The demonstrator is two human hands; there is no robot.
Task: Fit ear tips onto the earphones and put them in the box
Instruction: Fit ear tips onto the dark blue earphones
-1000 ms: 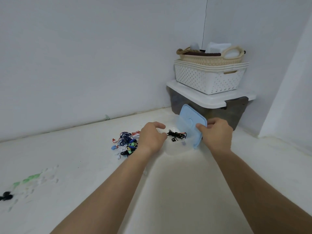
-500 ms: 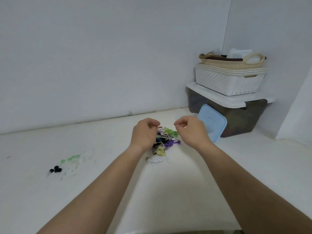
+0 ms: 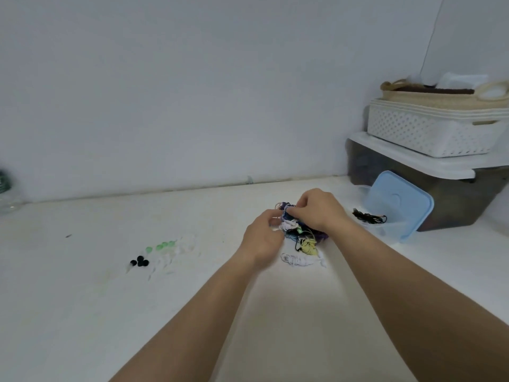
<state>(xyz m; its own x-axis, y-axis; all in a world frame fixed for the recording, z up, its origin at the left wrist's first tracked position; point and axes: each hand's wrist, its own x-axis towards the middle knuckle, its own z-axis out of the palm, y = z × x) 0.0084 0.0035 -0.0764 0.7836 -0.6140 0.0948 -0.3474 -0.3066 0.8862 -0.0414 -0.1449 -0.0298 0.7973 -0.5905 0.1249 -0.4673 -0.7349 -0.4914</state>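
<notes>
A tangled pile of coloured earphones (image 3: pixel 303 238) lies on the white surface at the centre. My left hand (image 3: pixel 261 238) and my right hand (image 3: pixel 319 209) both reach into the top of the pile, with fingers curled and pinching cords there. To the right stands a clear plastic box (image 3: pixel 385 230) with a black earphone (image 3: pixel 367 217) inside; its light-blue lid (image 3: pixel 399 202) leans upright against the box's far side. To the left lie loose ear tips: black ones (image 3: pixel 139 261), green ones (image 3: pixel 161 246) and several clear ones (image 3: pixel 176 253).
A dark storage bin with a white lid (image 3: pixel 413 161) stands in the right corner, carrying a white perforated basket (image 3: pixel 429 133) and a woven basket (image 3: pixel 429 93). A clear bottle (image 3: pixel 7 191) stands at the far left edge. The wall runs close behind.
The view has swung left. My right hand has let go of the blue lid, and both hands have moved from the box to the earphone pile and taken hold of cords.
</notes>
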